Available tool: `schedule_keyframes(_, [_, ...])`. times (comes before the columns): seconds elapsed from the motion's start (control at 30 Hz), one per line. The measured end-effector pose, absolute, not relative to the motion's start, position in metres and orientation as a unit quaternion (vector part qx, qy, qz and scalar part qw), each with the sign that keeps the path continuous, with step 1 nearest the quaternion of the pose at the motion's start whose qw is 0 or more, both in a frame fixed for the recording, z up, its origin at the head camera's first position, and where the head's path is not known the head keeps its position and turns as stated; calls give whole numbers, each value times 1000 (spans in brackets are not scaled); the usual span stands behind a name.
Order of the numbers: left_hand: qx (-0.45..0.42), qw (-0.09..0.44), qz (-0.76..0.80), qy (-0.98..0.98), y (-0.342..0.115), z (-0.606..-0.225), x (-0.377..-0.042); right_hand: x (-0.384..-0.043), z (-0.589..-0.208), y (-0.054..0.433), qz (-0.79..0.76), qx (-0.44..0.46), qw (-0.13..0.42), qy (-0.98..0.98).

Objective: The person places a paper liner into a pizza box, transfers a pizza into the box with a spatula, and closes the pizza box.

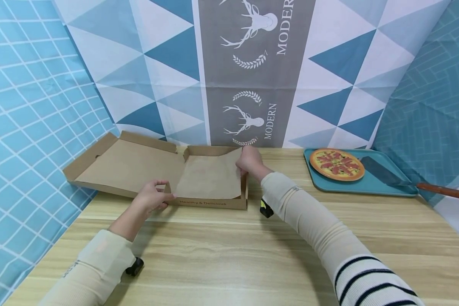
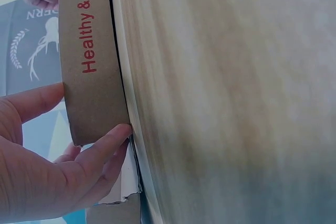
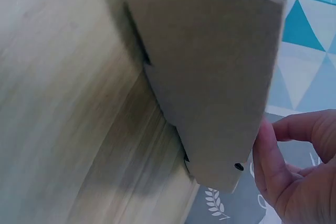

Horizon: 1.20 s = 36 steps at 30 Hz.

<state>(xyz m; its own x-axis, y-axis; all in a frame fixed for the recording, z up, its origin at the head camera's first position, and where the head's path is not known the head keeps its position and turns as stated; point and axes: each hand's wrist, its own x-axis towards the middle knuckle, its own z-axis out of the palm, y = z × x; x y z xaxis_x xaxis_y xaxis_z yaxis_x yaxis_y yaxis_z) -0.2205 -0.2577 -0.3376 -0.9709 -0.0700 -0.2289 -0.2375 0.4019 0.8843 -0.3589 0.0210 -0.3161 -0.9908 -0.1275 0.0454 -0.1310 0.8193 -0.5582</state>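
Note:
A brown cardboard pizza box (image 1: 210, 204) lies open near the back of the table, its lid (image 1: 128, 165) folded out to the left. Inside the tray part is a sheet of brown paper (image 1: 210, 176), its right side raised. My left hand (image 1: 153, 197) holds the front left corner of the box, with thumb (image 2: 44, 100) at the wall's upper edge and forefinger at the lower one. At the far right corner, my right hand (image 1: 249, 160) pinches the raised edge of the sheet. The right wrist view shows its curled fingers (image 3: 270, 156) right at the box's side wall (image 3: 210, 66).
To the right, a teal tray (image 1: 319, 183) carries a pizza (image 1: 336, 164) and a pizza peel (image 1: 382, 171) whose wooden handle reaches past the tray's right edge. Patterned sheets (image 1: 176, 63) stand along the back and both sides of the wooden table (image 1: 214, 255).

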Motion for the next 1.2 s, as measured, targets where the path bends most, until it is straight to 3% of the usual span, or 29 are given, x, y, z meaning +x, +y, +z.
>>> schedule_keyframes(1.2, [-85,79,538,835,-257,-339,-222,-337,-307,23,97,248,27,-964])
